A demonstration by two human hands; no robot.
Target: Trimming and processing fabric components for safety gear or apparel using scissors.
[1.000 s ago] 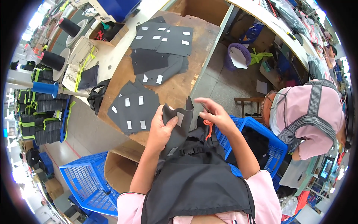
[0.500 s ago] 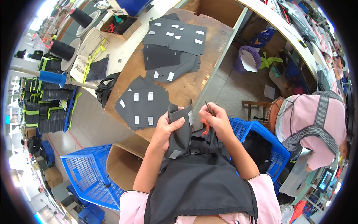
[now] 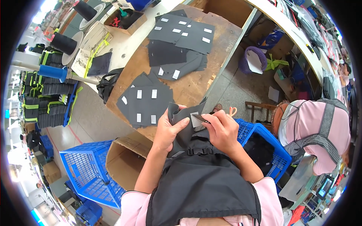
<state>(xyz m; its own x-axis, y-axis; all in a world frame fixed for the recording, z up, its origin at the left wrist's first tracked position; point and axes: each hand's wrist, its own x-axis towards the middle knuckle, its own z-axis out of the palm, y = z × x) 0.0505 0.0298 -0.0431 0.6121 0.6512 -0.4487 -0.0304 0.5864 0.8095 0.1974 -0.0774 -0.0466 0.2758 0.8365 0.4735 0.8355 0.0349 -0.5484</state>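
Observation:
My left hand (image 3: 168, 131) is closed on a folded dark grey fabric piece (image 3: 184, 138), held up in front of my apron. A white rectangular patch (image 3: 195, 119) shows on the fabric near its upper right edge. My right hand (image 3: 223, 130) grips small scissors with orange handle loops (image 3: 233, 111). Their dark blades point left and lie at the white patch; whether they touch it I cannot tell. Beyond my hands, a stack of grey fabric pieces with white patches (image 3: 146, 103) lies on the wooden board (image 3: 196, 88).
More grey pieces (image 3: 181, 34) lie farther back on the board. Blue crates (image 3: 90, 169) stand at both sides of me, and an open cardboard box (image 3: 126, 156) is at my left. A co-worker in pink (image 3: 305, 124) is at the right. A purple basket (image 3: 247, 62) stands on the floor.
My right hand has turned the scissors, so the blades now point left onto the patch and the orange loops stick out at the right. The fabric's upper edge has tipped to the right.

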